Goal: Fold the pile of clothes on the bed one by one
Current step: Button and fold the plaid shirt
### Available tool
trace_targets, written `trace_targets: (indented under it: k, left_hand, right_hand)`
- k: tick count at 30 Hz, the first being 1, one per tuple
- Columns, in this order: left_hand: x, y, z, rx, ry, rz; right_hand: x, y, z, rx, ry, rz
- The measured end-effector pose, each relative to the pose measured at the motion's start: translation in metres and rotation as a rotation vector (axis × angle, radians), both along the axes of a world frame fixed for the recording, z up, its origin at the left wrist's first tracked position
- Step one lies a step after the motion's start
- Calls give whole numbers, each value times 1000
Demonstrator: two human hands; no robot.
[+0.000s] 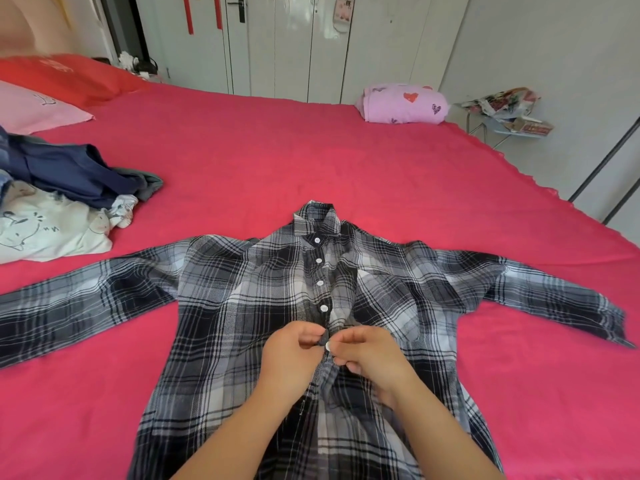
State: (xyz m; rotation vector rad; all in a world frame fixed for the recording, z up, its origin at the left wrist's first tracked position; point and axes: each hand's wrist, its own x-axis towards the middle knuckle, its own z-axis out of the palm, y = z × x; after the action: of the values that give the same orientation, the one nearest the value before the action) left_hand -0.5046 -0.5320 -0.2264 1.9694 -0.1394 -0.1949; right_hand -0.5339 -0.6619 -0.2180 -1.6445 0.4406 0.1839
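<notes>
A black, grey and white plaid shirt (242,306) lies face up on the pink-red bed (311,161), collar away from me and both sleeves spread out sideways. Its upper white buttons are fastened. My left hand (291,355) pinches the shirt's front placket at mid-chest. My right hand (370,358) pinches the opposite edge, with a white button (328,346) between the two hands. A pile of unfolded clothes (62,202), navy, grey and white with cartoon prints, sits at the left edge of the bed.
A folded pink blanket with hearts (405,103) lies at the bed's far right corner. Red and pink pillows (52,88) are at the far left. White wardrobe doors (294,43) stand behind the bed, and a small cluttered stool (509,116) stands beside it.
</notes>
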Motion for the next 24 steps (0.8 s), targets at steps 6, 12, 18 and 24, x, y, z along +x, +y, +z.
trace_targets:
  k: [6,12,18,24]
  left_hand:
    - [-2,2,0,-219,162,87]
    - [-5,4,0,-437,287,158]
    - [-5,5,3,-429,277,161]
    - [-7,8,5,-276,154,84]
  right_hand:
    - [2,3,1,53,15,-40]
    - [2,7,3,72,29,-33]
    - [4,7,4,74,40,-22]
    - [4,7,2,101,61,-39]
